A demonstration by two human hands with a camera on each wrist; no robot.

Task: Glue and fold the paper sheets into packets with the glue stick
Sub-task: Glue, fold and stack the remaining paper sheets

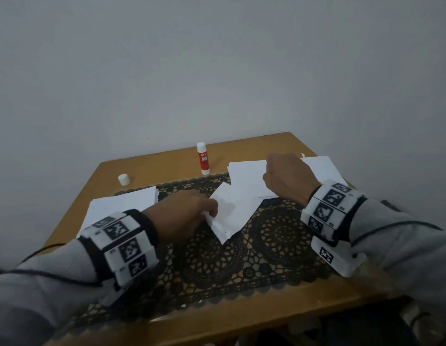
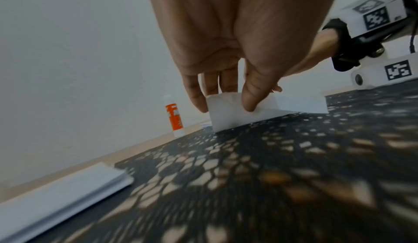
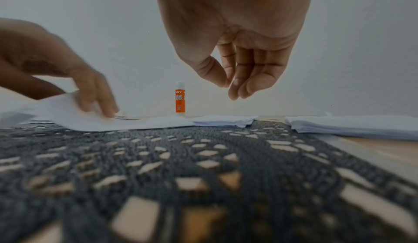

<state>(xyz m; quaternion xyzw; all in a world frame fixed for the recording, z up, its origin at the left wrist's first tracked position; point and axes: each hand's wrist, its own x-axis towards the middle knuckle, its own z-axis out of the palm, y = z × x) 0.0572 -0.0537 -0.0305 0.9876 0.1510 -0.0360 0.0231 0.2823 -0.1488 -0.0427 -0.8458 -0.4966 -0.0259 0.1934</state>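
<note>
Wooden counter [image 1: 152, 163] is carrying a black lace mat [image 1: 267, 245], and on that mat the folded paper sheet [image 1: 232, 211] is lying between the two hands, its long axis running diagonally from near the left hand up toward the right. The left hand [image 1: 182, 216] is the nearer one: it is pinching the sheet's near corner, thumb [image 2: 253, 96] on the front face and fingers behind, lifting that edge off the mat. The right hand [image 1: 287, 178] is hanging just beyond the sheet's far end, above a stack of blank sheets [image 1: 324, 168], fingers loosely curled with thumb near fingertip and nothing between them. Beyond and to the left of the right hand, the glue stick [image 1: 203, 158] is standing upright and uncapped; its white cap [image 1: 124, 179] is sitting beyond the left hand, near another pile of paper [image 1: 122, 203]. Judging from this, the next fold or gluing is turning on the left hand's grip.
</note>
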